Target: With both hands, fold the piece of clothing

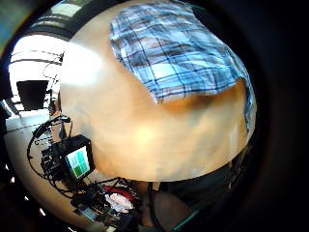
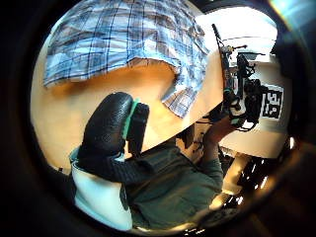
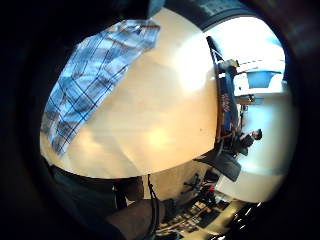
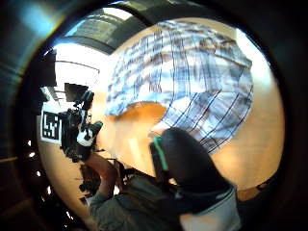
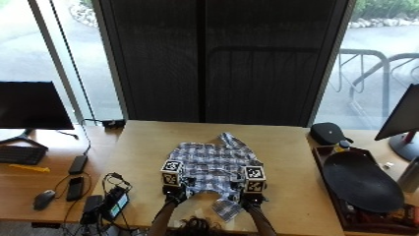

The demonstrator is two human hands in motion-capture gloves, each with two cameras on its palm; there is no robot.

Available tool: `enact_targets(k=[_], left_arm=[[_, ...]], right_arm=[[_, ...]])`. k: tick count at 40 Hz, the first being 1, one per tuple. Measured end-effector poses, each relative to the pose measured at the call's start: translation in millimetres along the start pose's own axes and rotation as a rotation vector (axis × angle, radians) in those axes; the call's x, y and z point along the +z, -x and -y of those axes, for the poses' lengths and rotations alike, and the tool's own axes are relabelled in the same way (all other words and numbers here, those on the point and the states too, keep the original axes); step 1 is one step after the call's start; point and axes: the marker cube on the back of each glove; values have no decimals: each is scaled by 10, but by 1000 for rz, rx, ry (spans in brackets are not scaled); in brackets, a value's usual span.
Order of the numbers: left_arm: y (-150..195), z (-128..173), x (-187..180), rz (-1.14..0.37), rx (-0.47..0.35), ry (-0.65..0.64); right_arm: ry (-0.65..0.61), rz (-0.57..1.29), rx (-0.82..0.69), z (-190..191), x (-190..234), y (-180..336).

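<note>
Dark vertical blinds and bright windows stand behind a light wooden table [image 5: 288, 147]. Both gloved hands are placed over the near edge of a blue-and-white plaid shirt [image 5: 213, 167]; whether the left hand [image 5: 175, 194] and right hand [image 5: 252, 200] are closed on the cloth cannot be told. The shirt is spread at the table's middle, one corner reaching toward the near edge. A black tray [image 5: 363, 182] lies at the right, a monitor [image 5: 33, 105] at the left.

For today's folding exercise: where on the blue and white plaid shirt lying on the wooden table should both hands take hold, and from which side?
Probably pinch the blue and white plaid shirt at its near edge, one hand per corner, coming from the person's side: it lies spread flat on the wooden table, that edge closest.
</note>
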Motion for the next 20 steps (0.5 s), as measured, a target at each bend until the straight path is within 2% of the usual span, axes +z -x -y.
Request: enact_targets(k=[2,7,10,13,18,20], left_arm=[[64,-7,125,15,-46,92],[128,-67,294,54,-90,249],[161,-89,357,68,-104,296],[205,-46,433,76,-109,287],[153,-31,478,11,-31,237],[176,-15,476,35,-31,201]], right_arm=[[40,-14,-6,29,105,2],[163,-83,3,190,492,-33],[193,-104,-1,119,455,-7],[215,-104,-17,-1,341,38],[280,-97,-19,17,438,15],[272,-122,3,-27,387,13]])
